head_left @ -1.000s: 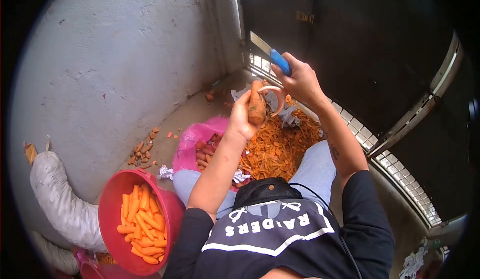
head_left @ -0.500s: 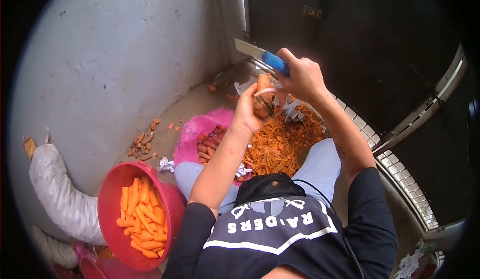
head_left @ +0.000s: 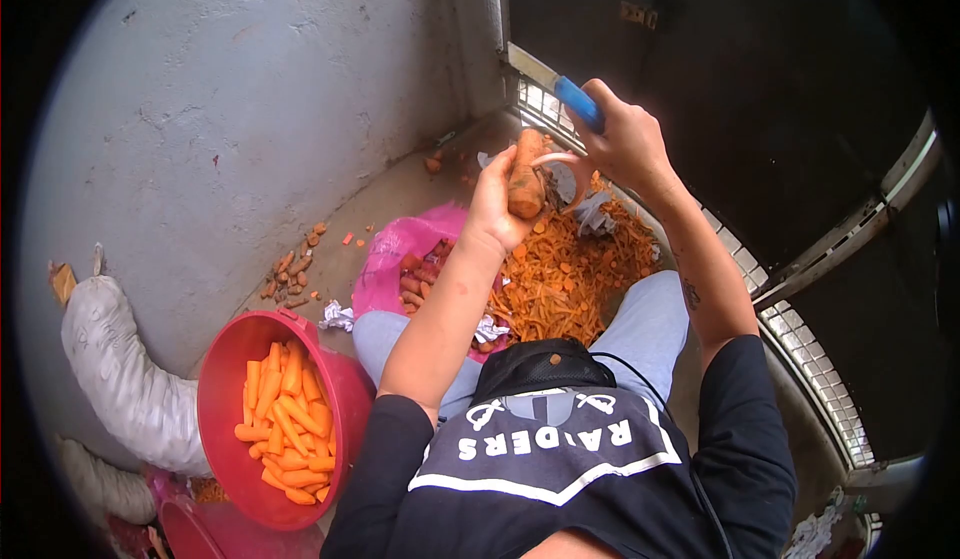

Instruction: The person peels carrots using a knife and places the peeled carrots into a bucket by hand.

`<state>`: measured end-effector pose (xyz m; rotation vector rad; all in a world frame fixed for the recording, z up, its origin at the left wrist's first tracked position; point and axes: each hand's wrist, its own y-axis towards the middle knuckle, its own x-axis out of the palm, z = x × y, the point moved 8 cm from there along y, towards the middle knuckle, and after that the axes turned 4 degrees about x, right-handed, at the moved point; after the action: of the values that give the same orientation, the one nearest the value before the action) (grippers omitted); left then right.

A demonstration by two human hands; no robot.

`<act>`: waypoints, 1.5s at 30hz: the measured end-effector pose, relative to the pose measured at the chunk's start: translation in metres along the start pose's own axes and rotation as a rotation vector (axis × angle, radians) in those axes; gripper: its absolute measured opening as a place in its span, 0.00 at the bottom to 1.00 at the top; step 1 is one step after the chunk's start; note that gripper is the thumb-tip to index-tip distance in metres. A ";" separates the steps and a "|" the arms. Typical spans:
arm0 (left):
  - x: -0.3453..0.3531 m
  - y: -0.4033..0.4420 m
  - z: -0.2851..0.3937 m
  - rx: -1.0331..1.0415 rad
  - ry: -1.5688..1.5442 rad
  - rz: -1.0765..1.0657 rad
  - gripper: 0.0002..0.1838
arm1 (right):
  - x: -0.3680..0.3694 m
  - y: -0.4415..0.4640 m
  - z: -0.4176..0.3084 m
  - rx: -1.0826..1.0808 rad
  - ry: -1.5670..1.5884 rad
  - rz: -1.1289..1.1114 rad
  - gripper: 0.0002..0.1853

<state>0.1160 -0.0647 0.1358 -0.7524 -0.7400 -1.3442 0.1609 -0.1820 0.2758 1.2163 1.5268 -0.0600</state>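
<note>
We note the left hand (head_left: 492, 207) wrapped round a thick, soil-streaked orange carrot (head_left: 526, 184). The right hand (head_left: 632, 147), fingers clenched, grips a blue-handled metal-bladed knife (head_left: 580, 104), blade clear of the carrot; below that grip, a pale curved peeler (head_left: 583, 177) reaches the carrot's side. Beneath both grips, we see heaped orange peelings (head_left: 562, 284).

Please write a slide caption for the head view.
Left hand holds a carrot beside a pale curved peeler, right hand a blue-handled knife, above peelings; peeled carrots lie in a red bucket.

Left hand (head_left: 496, 207) curled, right hand (head_left: 630, 141) clenched
</note>
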 end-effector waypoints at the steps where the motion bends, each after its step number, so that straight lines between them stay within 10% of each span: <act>1: 0.000 0.000 -0.001 0.021 -0.002 0.026 0.18 | 0.000 -0.002 -0.004 -0.026 -0.009 -0.001 0.15; 20: -0.022 -0.022 -0.029 0.022 0.033 0.109 0.20 | 0.034 -0.024 -0.026 -0.284 -0.100 -0.016 0.16; 45: -0.026 -0.052 -0.025 0.124 0.477 -0.018 0.20 | 0.070 0.052 0.051 -0.037 -0.365 -0.266 0.18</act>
<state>0.0628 -0.0748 0.1032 -0.3055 -0.4427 -1.4089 0.2442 -0.1443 0.2325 0.9080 1.3492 -0.4065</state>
